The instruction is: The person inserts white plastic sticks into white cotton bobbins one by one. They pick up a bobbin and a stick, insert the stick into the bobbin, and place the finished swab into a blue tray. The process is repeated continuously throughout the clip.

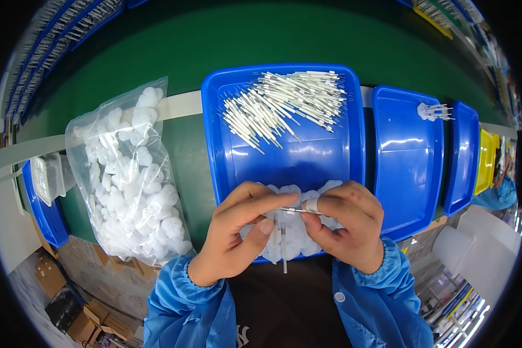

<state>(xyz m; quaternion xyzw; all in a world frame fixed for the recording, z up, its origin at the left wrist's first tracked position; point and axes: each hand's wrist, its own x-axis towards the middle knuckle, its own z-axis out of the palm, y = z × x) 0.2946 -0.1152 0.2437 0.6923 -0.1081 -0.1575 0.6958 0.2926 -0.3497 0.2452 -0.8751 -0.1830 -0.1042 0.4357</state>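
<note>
In front of my chest, a thin white stick with a dark metallic section (292, 209) lies crosswise between my hands. My right hand (351, 223) pinches its right end between thumb and fingers; a white wrap covers one fingertip. At the other end, my left hand (232, 232) has it against the stretched index finger, with the curled fingers below and the thumb apart. Below my hands sits a heap of rounded, translucent white pieces (298, 243) at the tray's near end. Another slim stick (284, 250) points toward me over that heap. My fingers partly hide the heap.
Many thin white sticks (284, 104) lie at the far end of the blue tray (243, 174). Left stands a clear bag (127, 180) of white pieces. Right are a second blue tray (409, 156) holding a small stick cluster (434, 112), another blue tray (463, 156) and a person's blue sleeve (499, 194).
</note>
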